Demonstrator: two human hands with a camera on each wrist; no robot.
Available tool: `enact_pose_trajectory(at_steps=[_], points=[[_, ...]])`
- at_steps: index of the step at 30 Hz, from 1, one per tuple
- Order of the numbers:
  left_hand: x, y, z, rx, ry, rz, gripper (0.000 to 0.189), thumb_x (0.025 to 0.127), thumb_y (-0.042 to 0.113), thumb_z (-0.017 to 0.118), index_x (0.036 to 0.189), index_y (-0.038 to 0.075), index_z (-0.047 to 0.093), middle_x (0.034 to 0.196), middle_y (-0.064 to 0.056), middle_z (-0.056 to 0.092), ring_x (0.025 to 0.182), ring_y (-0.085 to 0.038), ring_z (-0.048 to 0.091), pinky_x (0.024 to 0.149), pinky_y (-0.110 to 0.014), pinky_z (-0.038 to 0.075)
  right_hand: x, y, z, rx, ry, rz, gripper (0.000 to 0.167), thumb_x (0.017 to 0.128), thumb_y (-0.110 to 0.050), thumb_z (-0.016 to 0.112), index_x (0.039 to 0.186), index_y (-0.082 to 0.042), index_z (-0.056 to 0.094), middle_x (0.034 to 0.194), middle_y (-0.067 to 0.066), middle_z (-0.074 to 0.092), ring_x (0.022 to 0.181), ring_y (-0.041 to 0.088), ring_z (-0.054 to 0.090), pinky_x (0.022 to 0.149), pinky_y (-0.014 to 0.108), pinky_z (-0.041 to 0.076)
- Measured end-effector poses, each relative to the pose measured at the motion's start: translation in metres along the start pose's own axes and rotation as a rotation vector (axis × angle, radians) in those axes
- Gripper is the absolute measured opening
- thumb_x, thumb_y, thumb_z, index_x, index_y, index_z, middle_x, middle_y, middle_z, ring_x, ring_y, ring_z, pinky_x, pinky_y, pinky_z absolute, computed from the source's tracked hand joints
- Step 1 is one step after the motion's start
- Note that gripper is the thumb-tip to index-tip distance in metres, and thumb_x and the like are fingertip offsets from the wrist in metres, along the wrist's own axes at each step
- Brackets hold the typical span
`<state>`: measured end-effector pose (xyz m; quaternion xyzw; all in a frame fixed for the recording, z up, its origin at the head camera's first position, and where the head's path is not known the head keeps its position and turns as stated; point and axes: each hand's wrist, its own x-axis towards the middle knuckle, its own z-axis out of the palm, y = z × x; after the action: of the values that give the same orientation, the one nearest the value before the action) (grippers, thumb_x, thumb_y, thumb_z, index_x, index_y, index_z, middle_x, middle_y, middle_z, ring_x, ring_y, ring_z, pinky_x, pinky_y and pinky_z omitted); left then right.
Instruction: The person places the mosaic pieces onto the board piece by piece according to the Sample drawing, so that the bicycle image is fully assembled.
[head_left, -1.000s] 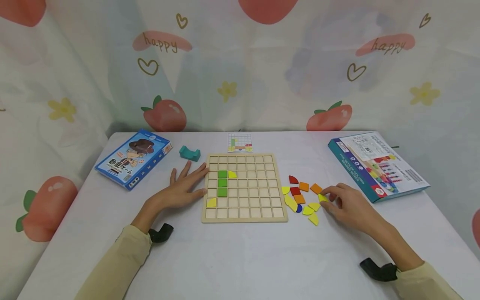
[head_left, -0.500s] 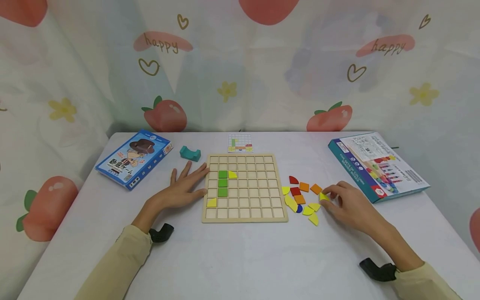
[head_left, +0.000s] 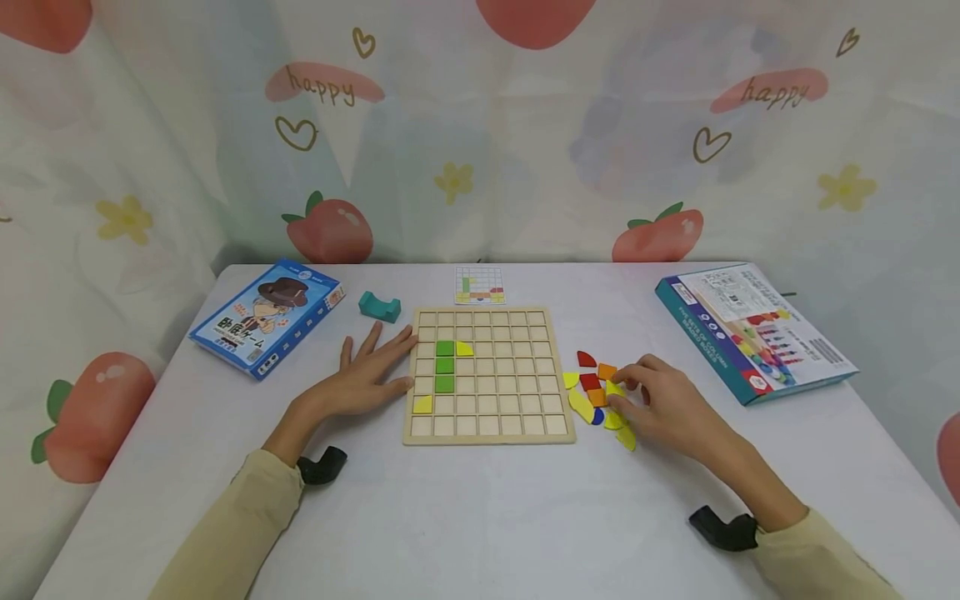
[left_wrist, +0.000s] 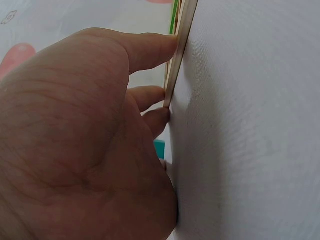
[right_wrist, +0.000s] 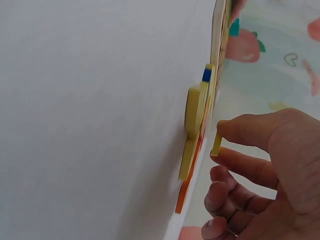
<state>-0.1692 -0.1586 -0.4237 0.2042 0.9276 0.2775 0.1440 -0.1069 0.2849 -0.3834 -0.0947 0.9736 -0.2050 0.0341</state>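
In the head view, a wooden grid board point(head_left: 491, 441) lies at the table's middle. Three green squares point(head_left: 446, 366), a yellow rounded piece point(head_left: 464, 349) and a yellow piece point(head_left: 423, 405) sit in its cells. My left hand point(head_left: 360, 379) rests by the board with spread fingers; the left wrist view has its thumb and fingertips touching the board's edge point(left_wrist: 181, 60). Thumb and index finger of my right hand point(head_left: 671, 408) pinch a small yellow piece point(right_wrist: 217, 145), raised off the table. Below it lie loose red, orange, yellow and blue pieces point(head_left: 581, 406), partly hidden by the hand.
A printed pattern card point(head_left: 480, 286) lies behind the board. To its left are a teal block point(head_left: 380, 307) and a blue game box point(head_left: 270, 319). A teal-edged box point(head_left: 757, 333) lies at the right. A patterned curtain point(head_left: 525, 150) hangs behind the white table point(head_left: 480, 517).
My right hand has lifted the yellow piece and carried it left over the loose pieces, towards the board. The left hand has stayed in place.
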Motion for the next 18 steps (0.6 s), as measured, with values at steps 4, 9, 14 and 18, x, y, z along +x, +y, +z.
enact_pose_trajectory(at_steps=[4,9,14,18], points=[[0.000,0.001,0.000,0.003,-0.001,-0.003,0.074,0.107,0.042,0.055,0.171,0.023,0.023,0.181,-0.003,0.010,0.166,-0.041,-0.018,0.123,-0.072,-0.024,0.004,-0.011,0.004,-0.011,-0.006,-0.024,0.033,0.094,-0.026,0.081,0.120,-0.007,0.074,0.100,0.008,0.063,0.085,0.018,0.053,0.064,0.019,0.048],[-0.001,0.002,-0.001,0.002,-0.001,-0.004,0.074,0.107,0.041,0.056,0.171,0.023,0.023,0.181,-0.003,0.011,0.166,-0.041,-0.018,0.124,-0.072,-0.024,0.009,-0.026,0.011,-0.002,-0.011,-0.045,0.031,0.094,-0.026,0.081,0.119,-0.009,0.076,0.100,0.006,0.062,0.086,0.018,0.054,0.066,0.021,0.048],[-0.002,0.002,-0.001,0.000,0.000,-0.005,0.074,0.107,0.041,0.056,0.171,0.022,0.023,0.181,-0.003,0.011,0.166,-0.041,-0.018,0.124,-0.072,-0.024,0.012,-0.040,0.018,0.007,0.006,-0.104,0.029,0.092,-0.023,0.082,0.117,-0.009,0.076,0.100,0.006,0.061,0.088,0.018,0.056,0.070,0.024,0.050],[-0.002,0.003,-0.002,-0.001,-0.003,-0.005,0.074,0.107,0.041,0.056,0.171,0.022,0.023,0.181,-0.003,0.010,0.166,-0.041,-0.018,0.124,-0.072,-0.024,0.014,-0.050,0.024,0.008,0.012,-0.155,0.026,0.093,-0.023,0.080,0.115,-0.010,0.076,0.101,0.005,0.062,0.087,0.016,0.056,0.071,0.024,0.050]])
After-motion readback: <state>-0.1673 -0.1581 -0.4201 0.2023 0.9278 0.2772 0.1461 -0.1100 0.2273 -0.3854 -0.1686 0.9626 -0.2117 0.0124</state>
